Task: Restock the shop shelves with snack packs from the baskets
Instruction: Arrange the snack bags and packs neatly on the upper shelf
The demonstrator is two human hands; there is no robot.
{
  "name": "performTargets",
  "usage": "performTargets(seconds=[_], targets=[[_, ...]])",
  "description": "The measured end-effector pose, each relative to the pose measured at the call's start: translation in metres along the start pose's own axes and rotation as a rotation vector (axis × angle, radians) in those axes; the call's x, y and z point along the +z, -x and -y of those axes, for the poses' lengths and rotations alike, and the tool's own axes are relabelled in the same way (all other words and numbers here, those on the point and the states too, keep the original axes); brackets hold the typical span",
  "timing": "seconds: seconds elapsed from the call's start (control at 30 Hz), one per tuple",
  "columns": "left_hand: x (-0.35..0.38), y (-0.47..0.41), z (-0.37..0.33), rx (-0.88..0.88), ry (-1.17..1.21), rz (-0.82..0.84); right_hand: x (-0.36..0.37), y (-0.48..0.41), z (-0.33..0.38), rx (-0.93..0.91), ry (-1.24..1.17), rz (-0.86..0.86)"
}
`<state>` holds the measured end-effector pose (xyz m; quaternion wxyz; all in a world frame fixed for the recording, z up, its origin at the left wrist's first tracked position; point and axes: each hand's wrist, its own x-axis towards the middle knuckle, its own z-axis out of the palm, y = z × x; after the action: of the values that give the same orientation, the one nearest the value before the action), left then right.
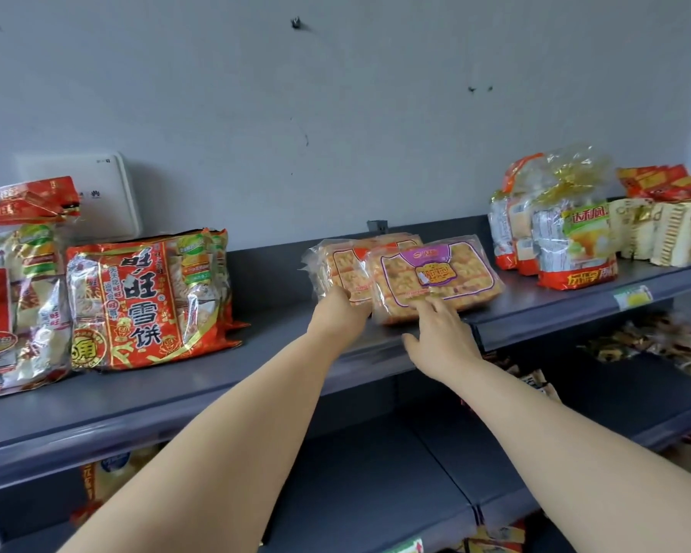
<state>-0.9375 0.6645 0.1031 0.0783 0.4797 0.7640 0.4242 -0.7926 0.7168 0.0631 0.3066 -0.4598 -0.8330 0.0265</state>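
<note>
On the top shelf [274, 313], near its middle, two packs lie flat side by side: a plain cracker pack [342, 265] to the left and a purple-label cracker pack [435, 277] to the right; the purple-label cracker pack overlaps the right edge of the plain one and reaches close to the shelf's front edge.

Left hand [338, 309]: at the near edge of the plain cracker pack, back of the hand toward the camera; grip closed on that edge, fingertips out of sight behind the hand.

Right hand [441, 335]: grip open; fingers [435, 305] straight, tips touching the near edge of the purple-label cracker pack; thumb spread to the left over the shelf's front lip.

Both forearms reach up from the bottom of the view, apart from each other.

Left of the two packs, well apart: a red rice-cracker bag [136, 301] leaning back; beside it, at the edge of the view, a bag of mixed packets [13, 297]; behind them a white box [96, 189] against the grey wall [336, 113].

Right of the two packs: clear bags with red bases [563, 241]; beyond them cream packs [667, 233] with red packs [663, 181] on top.

A price tag [633, 298] sits on the shelf's front edge; the lower shelves [376, 492] hold further snacks, partly hidden.
</note>
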Motion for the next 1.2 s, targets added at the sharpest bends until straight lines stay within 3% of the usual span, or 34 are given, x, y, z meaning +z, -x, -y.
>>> performTargets(seconds=[0.3, 0.43, 0.6, 0.9, 1.0, 1.07, 1.2], targets=[[0.042, -0.037, 0.003, -0.012, 0.124, 0.024, 0.010, -0.057, -0.037, 0.199, -0.032, -0.182], [0.057, -0.048, -0.004, -0.015, 0.151, -0.024, 0.002, -0.082, -0.056, 0.201, -0.046, -0.227], [0.073, -0.051, -0.018, -0.101, 0.185, -0.136, -0.008, -0.103, -0.086, 0.202, -0.093, -0.125], [0.084, -0.043, -0.025, -0.093, -0.064, -0.222, -0.007, -0.135, -0.137, 0.270, -0.371, 0.044], [0.087, -0.037, -0.027, -0.068, -0.193, -0.302, -0.002, -0.139, -0.138, 0.271, -0.444, 0.011], [0.086, -0.034, -0.027, -0.033, -0.144, -0.412, 0.001, -0.140, -0.133, 0.255, -0.586, -0.014], [0.078, -0.034, -0.022, -0.134, 0.222, -0.618, 0.013, -0.136, -0.119, 0.126, -0.766, 0.020]])
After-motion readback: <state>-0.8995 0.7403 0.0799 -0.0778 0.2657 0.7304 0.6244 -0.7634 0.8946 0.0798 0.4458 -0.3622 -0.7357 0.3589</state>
